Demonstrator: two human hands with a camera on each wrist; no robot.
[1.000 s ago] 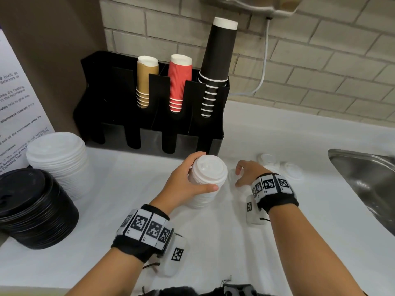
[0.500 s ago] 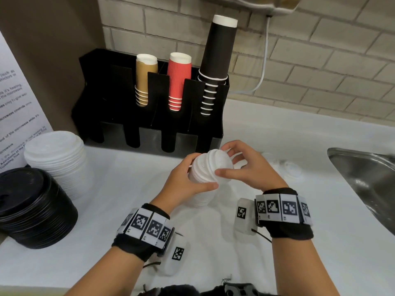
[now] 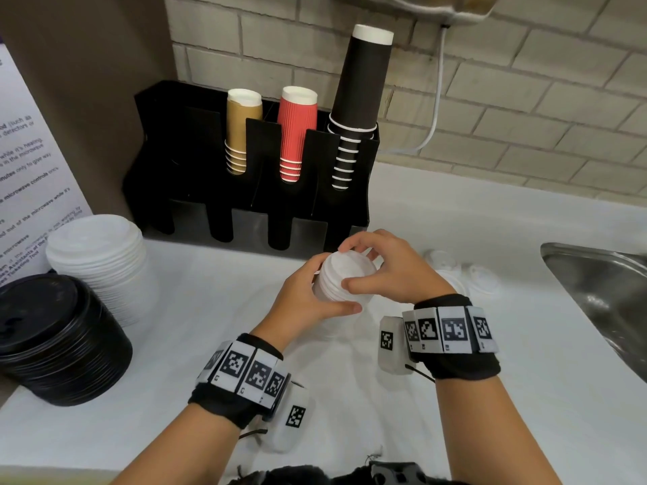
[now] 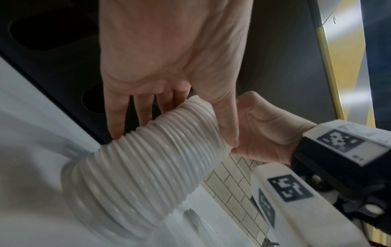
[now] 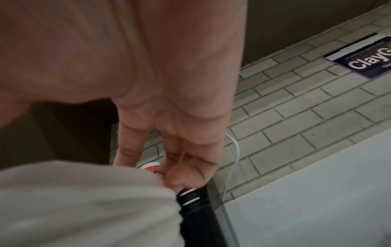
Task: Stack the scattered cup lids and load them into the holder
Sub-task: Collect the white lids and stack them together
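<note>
A tall stack of white cup lids (image 3: 341, 285) (image 4: 148, 167) stands on the white counter in front of the black holder (image 3: 252, 190). My left hand (image 3: 308, 299) (image 4: 169, 70) grips the stack's side with fingers and thumb curled round it. My right hand (image 3: 388, 271) (image 4: 260, 128) holds the top lid (image 5: 74, 200), thumb at the near rim and fingers over the far rim. Two loose white lids (image 3: 458, 271) lie on the counter to the right, partly hidden behind my right hand.
The holder carries tan, red and black paper cups (image 3: 297, 131) in its back slots. A white lid pile (image 3: 101, 264) and a black lid pile (image 3: 56, 337) stand at the left. A steel sink (image 3: 602, 292) is at the right.
My right hand left the loose lids on the counter, carried one lid over to the stack and now holds it on top. The left hand kept its grip.
</note>
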